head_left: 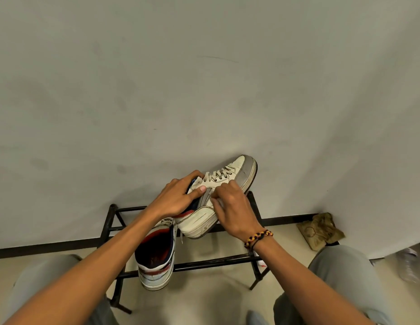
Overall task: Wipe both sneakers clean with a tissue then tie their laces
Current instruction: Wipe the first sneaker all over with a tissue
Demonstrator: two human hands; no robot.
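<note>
A white and grey sneaker [230,181] is raised above a black metal rack [204,265], toe pointing up and right toward the wall. My left hand [178,195] grips its collar, thumb across the side panel. My right hand [232,207] lies against the shoe's side with fingers curled, pinching something small and pale at the fingertips; I cannot tell whether it is a tissue or a lace. The second sneaker [156,259] rests on the rack below, heel toward me, its dark red and navy lining showing.
A plain pale wall [204,78] rises right behind the rack, with a black skirting [51,246]. A crumpled brown paper bag [320,228] lies on the floor at right. My knees in grey trousers [340,273] flank the rack.
</note>
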